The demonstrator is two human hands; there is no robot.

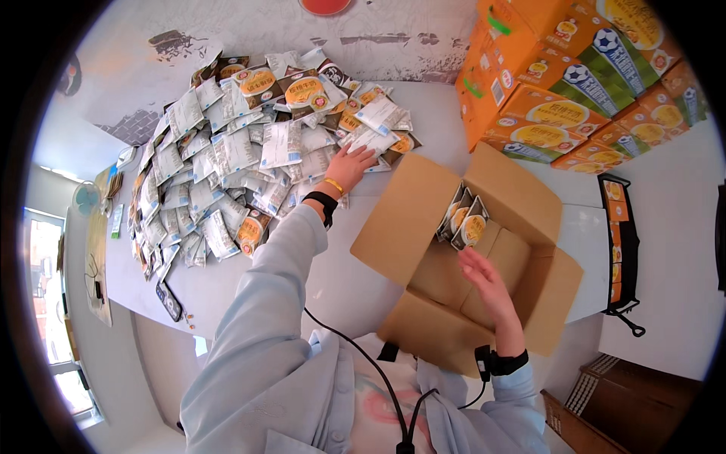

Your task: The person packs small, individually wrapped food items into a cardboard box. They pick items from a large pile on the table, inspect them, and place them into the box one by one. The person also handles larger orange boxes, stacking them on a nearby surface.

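My left hand [351, 167] rests with spread fingers on the right edge of a big heap of flat plastic pouches [232, 150], most lying white printed side up. Under its fingertips is a white pouch [368, 139]. An opened cardboard box [431, 278] stands before me on the right, its flaps folded outward. Several pouches [472, 224] stand upright side by side in its far left corner. Over the box's opening, just nearer than those pouches, my right hand [482, 278] is held with nothing visible in it.
Orange printed cartons [544, 113] are stacked at the back right. A phone [168, 301] with a bead charm lies by the heap's near left side. A black-framed cart [621, 244] holding orange packs stands right of the table [340, 278]. Black cables hang at my chest.
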